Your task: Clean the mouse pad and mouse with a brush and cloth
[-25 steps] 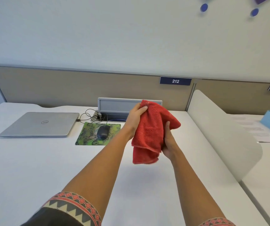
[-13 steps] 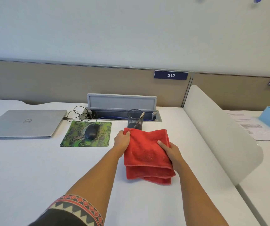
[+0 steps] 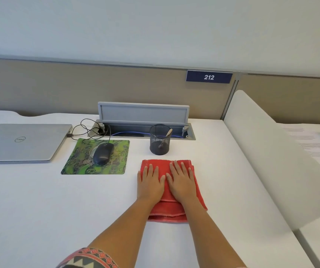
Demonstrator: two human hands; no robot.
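The red cloth (image 3: 164, 165) has been brought down from mid-air and laid folded on the tabletop (image 3: 39, 209), and both hands have been flattened on top of it. A closed silver laptop (image 3: 22, 142) is seen toward the left edge, with a dark cable plugged into its right side. The green mouse pad (image 3: 79, 162) lies just right of the laptop, and the dark mouse (image 3: 103, 153) is set on its rear half. A white divider panel (image 3: 267, 151) bounds the right edge.

A black mesh cup (image 3: 159, 141) stands just behind the cloth, in front of the open cable hatch (image 3: 143, 115) at the back edge. A pale wooden handle (image 3: 168, 132) is leaned inside it; its lower end cannot be made out.

The left hand (image 3: 150, 183) and right hand (image 3: 182, 182) are laid palm-down side by side, fingers straight and pointed toward the back edge, thumbs nearly touching. The cloth is pressed flat, not gripped.
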